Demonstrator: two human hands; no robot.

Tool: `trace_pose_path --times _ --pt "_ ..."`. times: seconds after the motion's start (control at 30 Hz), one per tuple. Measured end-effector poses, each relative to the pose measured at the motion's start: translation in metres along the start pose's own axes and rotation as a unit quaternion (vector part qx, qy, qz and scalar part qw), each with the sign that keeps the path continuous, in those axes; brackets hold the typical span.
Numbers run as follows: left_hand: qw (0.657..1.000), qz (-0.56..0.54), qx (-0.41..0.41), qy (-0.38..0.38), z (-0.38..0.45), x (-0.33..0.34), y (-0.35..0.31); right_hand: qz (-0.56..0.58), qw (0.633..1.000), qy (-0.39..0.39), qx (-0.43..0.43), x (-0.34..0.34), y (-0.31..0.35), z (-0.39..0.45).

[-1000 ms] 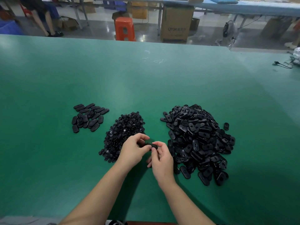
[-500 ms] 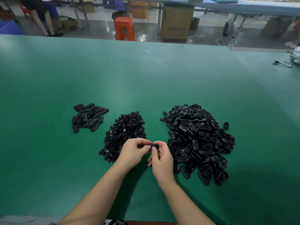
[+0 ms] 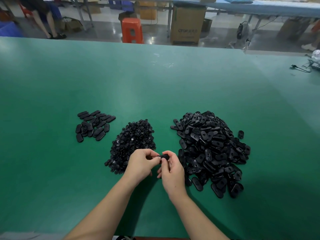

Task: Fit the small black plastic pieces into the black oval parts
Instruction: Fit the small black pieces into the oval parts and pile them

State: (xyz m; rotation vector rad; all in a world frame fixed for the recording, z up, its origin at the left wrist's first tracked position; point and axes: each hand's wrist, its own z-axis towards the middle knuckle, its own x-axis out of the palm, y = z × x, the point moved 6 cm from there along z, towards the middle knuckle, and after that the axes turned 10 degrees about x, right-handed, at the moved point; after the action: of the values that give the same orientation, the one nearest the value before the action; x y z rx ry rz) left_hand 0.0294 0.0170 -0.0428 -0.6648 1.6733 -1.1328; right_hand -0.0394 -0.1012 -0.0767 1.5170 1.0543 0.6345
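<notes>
pinching one black oval part [image 3: 164,156] between fingertips, left hand [image 3: 141,164] and right hand [image 3: 171,170] meet above green worktop [image 3: 155,87] toward near edge. pile of small black pieces [image 3: 133,141] just beyond left hand. large heap of oval parts [image 3: 211,149] beside right hand. small cluster of ovals [image 3: 94,124] further toward left edge.

Light was even and fairly bright, falling from above and ahead: a pale sheen washed the far part of the green table [image 3: 155,80], and the forearms cast soft dark shadows toward the near edge. The polished floor [image 3: 107,30] behind showed small glare spots. Wide-angle distortion bowed the table's far edge and stretched the corners. The background looked slightly soft; the black piles lost detail.
</notes>
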Motion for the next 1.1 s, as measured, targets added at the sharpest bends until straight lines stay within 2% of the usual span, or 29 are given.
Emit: trace_pose_path --times 0.27,0.47,0.7,1.1 --pt "1.0 0.0 -0.002 -0.009 -0.0026 0.003 0.0007 0.001 1.0 -0.002 -0.002 0.0001 -0.0003 -0.0002" --pt "0.998 0.06 0.019 -0.017 -0.0013 -0.001 0.0029 -0.006 1.0 0.004 0.001 0.0015 -0.0009 0.0003" --pt "1.0 0.024 -0.014 0.003 -0.0003 0.0022 0.0057 -0.007 1.0 0.008 0.002 0.0005 -0.0018 0.0009" --pt "0.999 0.035 0.005 0.011 0.0006 -0.0003 0.001 0.011 1.0 0.001 0.007 0.0018 0.0009 -0.0005"
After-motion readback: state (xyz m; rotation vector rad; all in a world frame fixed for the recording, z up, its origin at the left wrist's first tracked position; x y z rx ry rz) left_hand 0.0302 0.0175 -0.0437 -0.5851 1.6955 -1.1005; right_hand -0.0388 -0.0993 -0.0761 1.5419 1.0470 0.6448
